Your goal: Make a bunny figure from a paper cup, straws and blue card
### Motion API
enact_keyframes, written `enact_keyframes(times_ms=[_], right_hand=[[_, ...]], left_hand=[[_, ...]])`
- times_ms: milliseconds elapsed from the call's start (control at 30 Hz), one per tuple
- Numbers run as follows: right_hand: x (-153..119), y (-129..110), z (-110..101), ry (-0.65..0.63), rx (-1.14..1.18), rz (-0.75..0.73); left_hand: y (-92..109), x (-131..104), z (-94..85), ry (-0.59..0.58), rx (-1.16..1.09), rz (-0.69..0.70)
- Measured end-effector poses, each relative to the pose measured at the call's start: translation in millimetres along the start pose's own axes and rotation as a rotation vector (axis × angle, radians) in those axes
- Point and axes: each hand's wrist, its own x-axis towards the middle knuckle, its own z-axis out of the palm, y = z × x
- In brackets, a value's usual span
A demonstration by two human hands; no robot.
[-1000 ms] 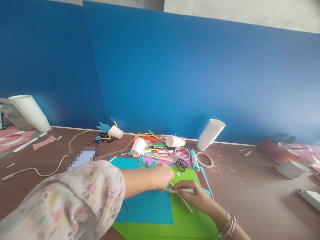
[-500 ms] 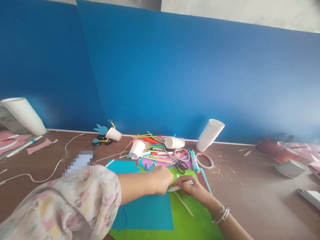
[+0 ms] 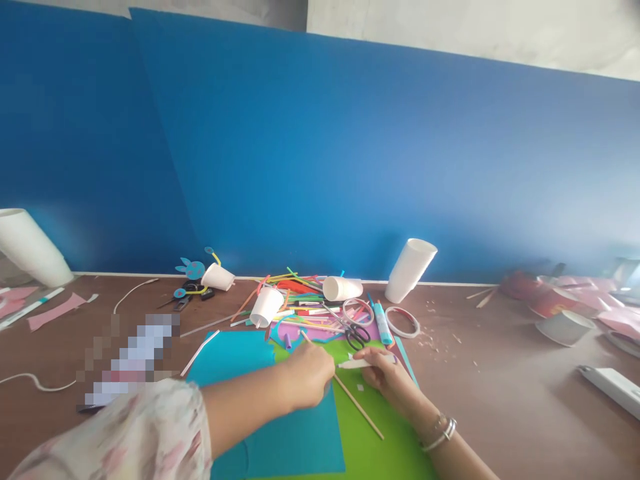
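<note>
My left hand (image 3: 309,377) is closed over a thin wooden stick (image 3: 359,405). One end of the stick shows above my fist and the longer part slants down to the right. In my right hand (image 3: 385,375) is a white marker (image 3: 359,363) with a purple end, its tip pointing left and close to my left fingers. Beneath both hands lie a blue sheet (image 3: 295,437) and a green sheet (image 3: 385,447). A small pale scrap (image 3: 361,387) rests on the green one. A purple cap (image 3: 287,341) stands behind my left hand.
Black-handled scissors (image 3: 357,337), a glue tube (image 3: 383,325) and a tape roll (image 3: 403,323) lie beyond my hands. Farther back are paper cups (image 3: 267,307), colourful straws (image 3: 300,287) and a leaning cup stack (image 3: 411,270). A blue partition (image 3: 320,160) borders the table.
The view has shifted slightly. The marker tip has drawn a little away from my left fingers. A small pale scrap now shows on the green sheet.
</note>
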Motion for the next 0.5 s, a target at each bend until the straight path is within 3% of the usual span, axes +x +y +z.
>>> enact_keyframes(times_ms=[67,167,233,500], right_hand=[[1,2,-1,0.026,0.057,-0.011],[2,5,-2,0.016,0.131,-0.004],[3,7,-2,0.004,0.167,-0.003],[1,7,-2,0.003,0.16,0.02]], left_hand=[[-1,-6,12.8,0.025,-0.036,-0.018],[-1,-16,34.2,0.325,-0.315,-0.124],[0,-21,46.1,0.428,-0.439,-0.155],[-2,-19,72.6,0.589,-0.751,-0.129]])
